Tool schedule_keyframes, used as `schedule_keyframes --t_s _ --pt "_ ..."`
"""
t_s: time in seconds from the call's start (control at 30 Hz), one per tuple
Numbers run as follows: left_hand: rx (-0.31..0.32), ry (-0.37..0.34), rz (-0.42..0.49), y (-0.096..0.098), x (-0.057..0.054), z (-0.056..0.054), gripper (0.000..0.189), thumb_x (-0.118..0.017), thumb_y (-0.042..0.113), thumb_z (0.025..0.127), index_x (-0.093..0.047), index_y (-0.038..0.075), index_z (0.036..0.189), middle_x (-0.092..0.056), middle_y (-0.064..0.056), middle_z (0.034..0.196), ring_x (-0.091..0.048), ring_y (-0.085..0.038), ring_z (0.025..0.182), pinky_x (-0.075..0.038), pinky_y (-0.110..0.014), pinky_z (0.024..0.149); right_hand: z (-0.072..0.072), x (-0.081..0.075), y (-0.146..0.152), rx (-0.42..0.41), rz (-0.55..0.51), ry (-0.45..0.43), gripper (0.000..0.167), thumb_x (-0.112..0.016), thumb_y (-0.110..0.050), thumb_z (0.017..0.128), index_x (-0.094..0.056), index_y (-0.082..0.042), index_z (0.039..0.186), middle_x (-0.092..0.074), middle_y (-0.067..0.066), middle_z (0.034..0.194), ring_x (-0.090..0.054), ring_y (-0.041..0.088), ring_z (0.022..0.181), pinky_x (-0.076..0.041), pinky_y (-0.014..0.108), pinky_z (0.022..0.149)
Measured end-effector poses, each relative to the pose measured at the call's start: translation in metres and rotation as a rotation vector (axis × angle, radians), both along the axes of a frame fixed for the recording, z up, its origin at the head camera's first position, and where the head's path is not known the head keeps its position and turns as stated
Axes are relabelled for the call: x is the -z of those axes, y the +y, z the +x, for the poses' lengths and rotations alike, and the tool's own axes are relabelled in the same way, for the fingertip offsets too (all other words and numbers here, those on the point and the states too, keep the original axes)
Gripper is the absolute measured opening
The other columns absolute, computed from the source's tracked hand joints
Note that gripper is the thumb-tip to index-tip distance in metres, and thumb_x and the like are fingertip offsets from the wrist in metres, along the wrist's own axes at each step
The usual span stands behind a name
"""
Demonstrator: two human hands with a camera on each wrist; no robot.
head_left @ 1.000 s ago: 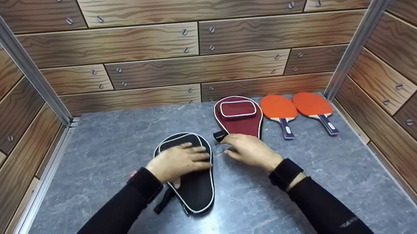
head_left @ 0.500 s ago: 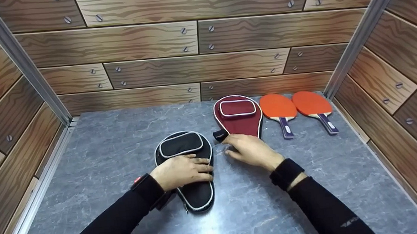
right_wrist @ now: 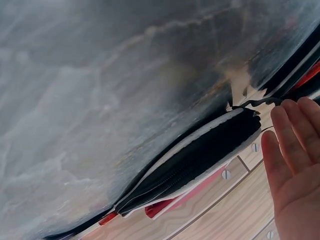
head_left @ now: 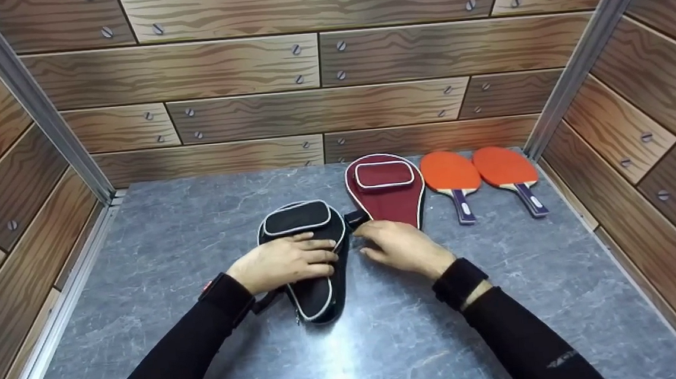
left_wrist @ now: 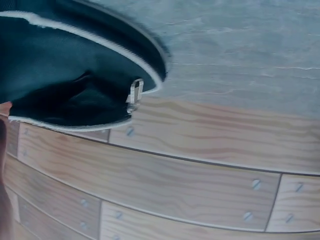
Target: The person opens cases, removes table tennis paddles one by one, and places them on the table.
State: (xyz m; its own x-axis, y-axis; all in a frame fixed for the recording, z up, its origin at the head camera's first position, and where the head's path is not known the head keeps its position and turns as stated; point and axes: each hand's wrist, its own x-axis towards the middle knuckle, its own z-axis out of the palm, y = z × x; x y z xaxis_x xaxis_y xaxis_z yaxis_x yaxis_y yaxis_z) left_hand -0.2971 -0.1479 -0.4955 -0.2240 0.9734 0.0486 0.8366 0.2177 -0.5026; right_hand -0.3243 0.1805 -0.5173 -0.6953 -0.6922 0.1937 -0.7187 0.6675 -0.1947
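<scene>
A black table tennis paddle case [head_left: 298,217] with white piping lies tilted on the table. My left hand [head_left: 286,261] grips it across the middle, fingers over its face, the thumb mostly hidden at its left edge. In the left wrist view the black case's narrow end gapes at the side, beside a metal zip pull [left_wrist: 136,92]. My right hand [head_left: 404,245], fingers extended and relaxed, is at the lower end of a dark red paddle case [head_left: 387,201] and hides that end. Whether it presses on the red case I cannot tell.
Two table tennis paddles [head_left: 451,172] with orange-red faces and purple handles lie to the right of the red case, near the back wall. Wood-patterned walls [head_left: 250,118] enclose the grey marbled table [head_left: 169,237] at the back and both sides.
My left hand first slid down the black case, then took hold of it. The case has moved away from me and tilted, showing its right side. My right hand has barely moved.
</scene>
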Motion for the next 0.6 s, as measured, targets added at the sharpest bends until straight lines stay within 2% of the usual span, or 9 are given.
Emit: schedule_keyframes --t_s 0.13,0.27,0.43,0.6 --pt "0.005 0.004 0.054 -0.006 -0.002 -0.004 0.057 -0.075 0.03 0.102 -0.068 0.029 0.158 -0.067 0.007 0.171 -0.057 -0.019 0.168 -0.051 -0.046 0.139 0.0 0.0 -0.002 -0.017 0.023 -0.013 0.042 -0.077 -0.023 0.112 -0.076 -0.007 0.152 -0.08 0.01 0.152 -0.077 0.029 0.143 -0.064 0.051 0.122" --pt "0.008 0.015 0.125 -0.012 -0.007 -0.004 0.061 -0.074 0.036 0.098 -0.068 0.027 0.157 -0.067 0.003 0.171 -0.057 -0.021 0.168 -0.049 -0.046 0.14 0.001 0.0 -0.003 -0.03 0.039 -0.012 0.045 -0.077 -0.025 0.112 -0.075 -0.01 0.155 -0.076 0.009 0.16 -0.075 0.029 0.148 -0.063 0.052 0.123" --pt "0.01 0.014 0.183 -0.018 -0.018 -0.003 0.068 -0.083 0.046 0.087 -0.07 0.026 0.151 -0.068 0.001 0.169 -0.057 -0.022 0.168 -0.046 -0.047 0.142 0.003 0.001 -0.005 -0.063 0.07 0.025 0.045 -0.079 -0.024 0.111 -0.076 -0.008 0.153 -0.076 0.011 0.162 -0.074 0.029 0.15 -0.064 0.051 0.122" --pt "0.03 0.035 0.229 -0.022 -0.027 -0.001 0.07 -0.094 0.048 0.079 -0.073 0.025 0.142 -0.075 0.001 0.157 -0.062 -0.02 0.162 -0.046 -0.045 0.142 0.004 0.005 -0.007 -0.085 0.101 0.048 0.045 -0.08 -0.024 0.109 -0.077 -0.008 0.152 -0.076 0.011 0.16 -0.074 0.029 0.148 -0.065 0.05 0.12"
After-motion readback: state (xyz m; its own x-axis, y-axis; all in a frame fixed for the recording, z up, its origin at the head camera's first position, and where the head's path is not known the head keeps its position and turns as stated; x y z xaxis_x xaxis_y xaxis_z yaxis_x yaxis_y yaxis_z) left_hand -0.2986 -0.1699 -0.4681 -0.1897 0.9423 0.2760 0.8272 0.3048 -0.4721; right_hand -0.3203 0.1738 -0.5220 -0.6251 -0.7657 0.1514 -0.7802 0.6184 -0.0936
